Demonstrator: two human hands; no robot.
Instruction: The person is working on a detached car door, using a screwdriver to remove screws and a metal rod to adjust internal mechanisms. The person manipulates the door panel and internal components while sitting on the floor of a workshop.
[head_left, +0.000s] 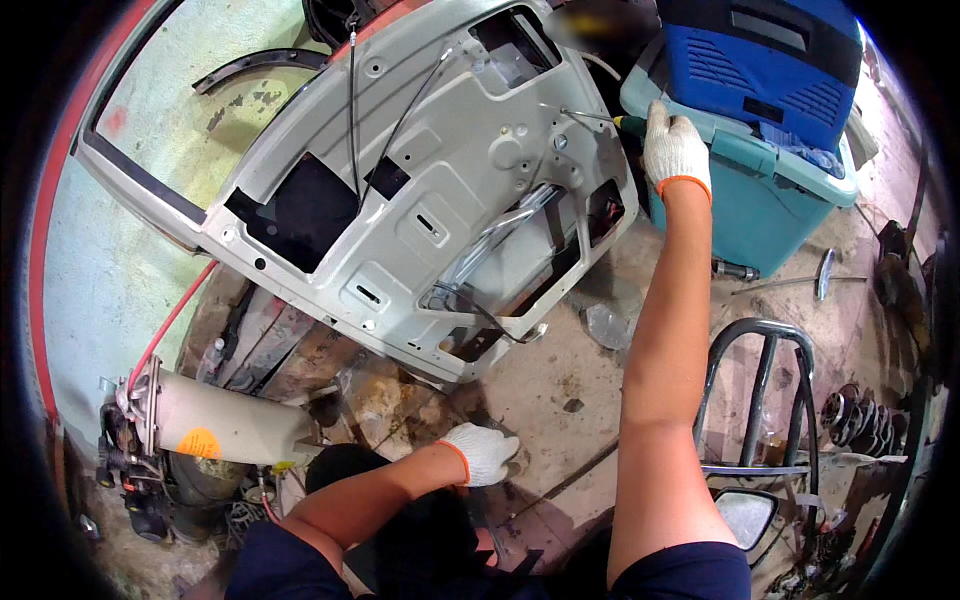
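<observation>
A grey car door (400,235) leans, tilted, with its bare inner side and several openings facing me. My right hand (675,145), in a white knit glove with an orange cuff, reaches far forward at the door's right edge. It is closed round a screwdriver (629,124) with a dark and yellow-green handle; the thin shaft points left over the door's upper right part. Whether the tip touches the door, I cannot tell. My left hand (481,454), gloved alike, is held low in front of my body, below the door's bottom edge. Its fingers are curled, and what they may hold is hidden.
A teal storage bin (745,200) with a blue case (760,70) on top stands at the right. Farther right lie a black tubular rack (765,390), a coil spring (860,425) and a mirror (745,515). A beige cylinder (230,418) with a red hose stands at the left.
</observation>
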